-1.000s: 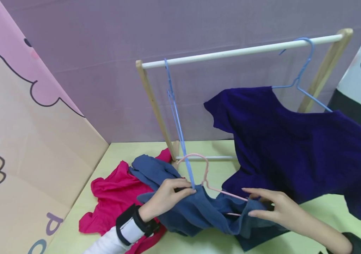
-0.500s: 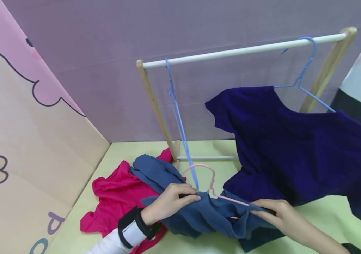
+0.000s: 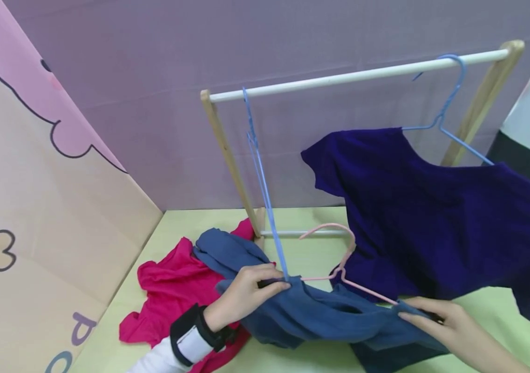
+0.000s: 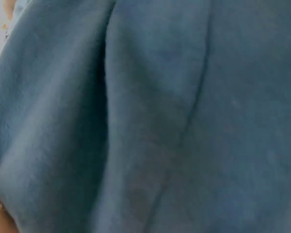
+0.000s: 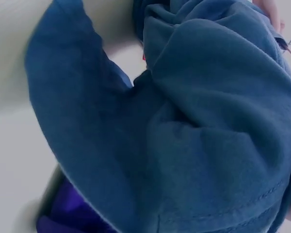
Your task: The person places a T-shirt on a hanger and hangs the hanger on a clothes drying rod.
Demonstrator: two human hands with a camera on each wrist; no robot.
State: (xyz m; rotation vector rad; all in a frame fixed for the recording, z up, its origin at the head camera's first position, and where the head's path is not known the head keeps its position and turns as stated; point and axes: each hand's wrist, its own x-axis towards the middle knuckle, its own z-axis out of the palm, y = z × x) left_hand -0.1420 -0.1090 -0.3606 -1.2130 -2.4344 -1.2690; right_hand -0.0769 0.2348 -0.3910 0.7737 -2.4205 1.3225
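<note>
A blue-grey garment (image 3: 325,316) lies bunched at the front of the table, with a pink hanger (image 3: 350,243) inside its neck opening; the hook and parts of both arms show. My left hand (image 3: 248,292) pinches the cloth at the left of the neckline, beside the lower end of a blue hanger. My right hand (image 3: 446,324) grips the cloth at the right shoulder, over the end of the pink hanger. Folds of the garment (image 4: 150,116) fill the left wrist view. In the right wrist view the garment (image 5: 208,97) hangs loosely, its hem curving at left.
A rack with a white rail (image 3: 358,76) and wooden legs stands behind. A blue hanger (image 3: 265,191) hangs at its left end. At right a dark purple T-shirt (image 3: 432,217) hangs on another blue hanger (image 3: 446,109). A crimson garment (image 3: 176,285) lies at left, partly under the blue-grey one.
My right hand has closed on the garment's right shoulder and moved right, spreading the neckline. The pink hanger's hook has shifted right and turned upward. My left hand stays nearly in place.
</note>
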